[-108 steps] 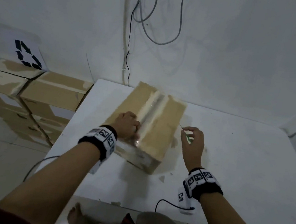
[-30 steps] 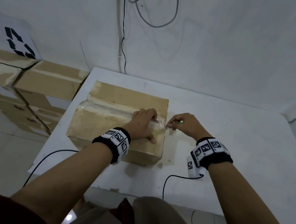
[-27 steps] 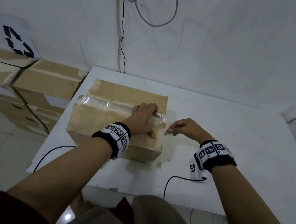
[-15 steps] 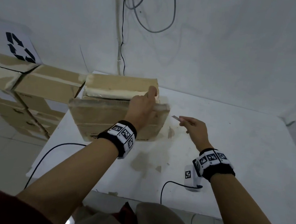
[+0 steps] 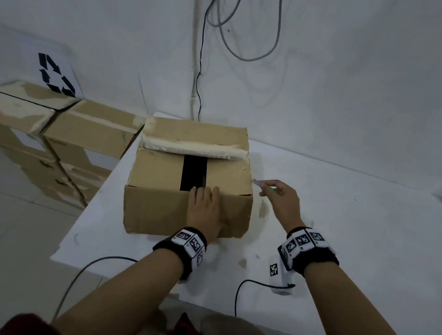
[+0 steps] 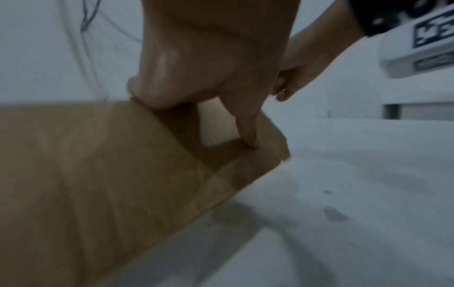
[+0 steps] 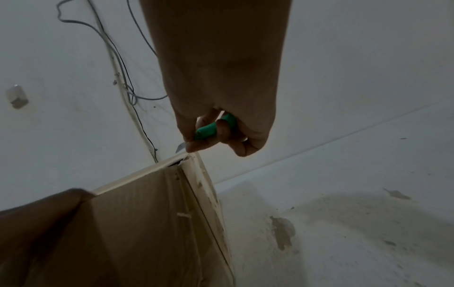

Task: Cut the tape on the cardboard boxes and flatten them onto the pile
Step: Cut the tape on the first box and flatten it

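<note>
A brown cardboard box [image 5: 158, 207] stands on the white table [image 5: 357, 255] with its long top flaps open. The far flap [image 5: 196, 136] stands up with a tape strip along its edge. The near flap hangs down the front. My left hand [image 5: 204, 207] lies on that flap, fingers hooked over the top fold and thumb [image 6: 250, 139] pressed on the cardboard [image 6: 98, 174]. My right hand [image 5: 280, 200] grips a green-handled cutter [image 7: 209, 130] just right of the box's upper right corner [image 7: 186, 157], blade clear of the cardboard.
Stacked cardboard boxes [image 5: 59, 129] stand on the floor left of the table, under a recycling sign [image 5: 55, 73]. Cables [image 5: 240, 29] hang on the wall behind. Black wrist cables [image 5: 236, 296] trail over the table's front edge. Bare table lies to the right.
A second ago the box was shut with tape along its seam. Its long flaps are now open, my left hand has brought the near flap down, and the cutter has drawn off right.
</note>
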The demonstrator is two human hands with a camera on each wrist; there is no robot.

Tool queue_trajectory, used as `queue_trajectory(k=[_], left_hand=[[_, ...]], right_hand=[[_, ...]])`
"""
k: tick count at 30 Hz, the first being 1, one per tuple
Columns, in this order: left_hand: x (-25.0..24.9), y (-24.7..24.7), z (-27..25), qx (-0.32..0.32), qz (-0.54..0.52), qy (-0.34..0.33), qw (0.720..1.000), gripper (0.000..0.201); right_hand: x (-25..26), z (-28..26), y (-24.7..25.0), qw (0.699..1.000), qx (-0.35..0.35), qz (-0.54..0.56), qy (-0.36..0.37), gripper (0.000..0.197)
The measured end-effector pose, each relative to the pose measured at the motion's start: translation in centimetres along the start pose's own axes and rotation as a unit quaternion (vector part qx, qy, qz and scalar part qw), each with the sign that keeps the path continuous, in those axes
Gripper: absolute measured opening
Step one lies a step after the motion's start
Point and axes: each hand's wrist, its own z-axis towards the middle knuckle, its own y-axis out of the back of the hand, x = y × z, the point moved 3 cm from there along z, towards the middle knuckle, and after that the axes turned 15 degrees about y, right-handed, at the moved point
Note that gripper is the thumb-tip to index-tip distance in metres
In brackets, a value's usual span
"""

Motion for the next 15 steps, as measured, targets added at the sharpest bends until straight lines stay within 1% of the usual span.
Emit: queue_trajectory(k=[1, 3, 4, 5, 6, 7, 8, 10, 11, 12, 13, 14, 15], left_hand=[[0.3, -0.2, 0.5, 0.005, -0.013, 0.000, 1.000, 0.082], [0.2, -0.1, 1.0, 0.037, -0.041, 0.001, 0.998, 0.078], [0.0, 0.3, 1.3, 0.069, -0.050, 0.009, 0.996, 0.079], [-0.2, 0.9, 1.8, 0.113, -0.053, 0.031, 0.992, 0.082], [-0.5, 1.9, 2.3, 0.165, -0.058, 0.047, 0.983, 0.085], [-0.9, 2.9, 3.0, 0.218, -0.084, 0.062, 0.970, 0.084], [-1.3, 4.0, 3.8, 0.269, -0.131, 0.073, 0.951, 0.079], [-2.0, 5.9, 5.9, 0.329, -0.260, 0.091, 0.903, 0.064], [-2.1, 6.3, 7.1, 0.339, -0.325, 0.105, 0.877, 0.058], [-2.2, 6.7, 8.1, 0.343, -0.400, 0.140, 0.839, 0.052], [-2.0, 6.5, 9.2, 0.334, -0.452, 0.161, 0.811, 0.044], [-2.1, 6.5, 9.7, 0.338, -0.500, 0.179, 0.777, 0.037], [-2.2, 5.9, 10.6, 0.340, -0.538, 0.190, 0.747, 0.037]], right_hand=[[0.0, 0.2, -0.2, 1.000, -0.001, -0.007, -0.008, 0.015], [0.2, 0.5, -0.3, 1.000, 0.004, -0.017, -0.012, 0.022], [0.3, 0.8, -0.3, 1.000, 0.007, -0.016, -0.008, 0.023], [0.2, 1.0, -0.4, 1.000, 0.010, -0.015, -0.003, 0.023], [0.1, 1.3, -0.4, 1.000, 0.014, -0.013, 0.005, 0.021], [-0.1, 1.6, -0.5, 1.000, 0.018, -0.011, 0.011, 0.020], [-0.2, 1.8, -0.5, 1.000, 0.018, -0.005, 0.016, 0.018], [-0.3, 2.4, -0.7, 1.000, 0.011, 0.001, 0.021, 0.018], [-0.3, 2.7, -0.7, 1.000, 0.006, 0.001, 0.021, 0.018], [-0.2, 3.1, -0.7, 1.000, -0.001, 0.002, 0.020, 0.018], [-0.2, 3.4, -0.7, 1.000, -0.007, 0.000, 0.018, 0.017], [-0.3, 3.9, -0.7, 1.000, -0.011, -0.006, 0.017, 0.016], [-0.3, 4.2, -0.6, 1.000, -0.010, -0.017, 0.016, 0.014]])
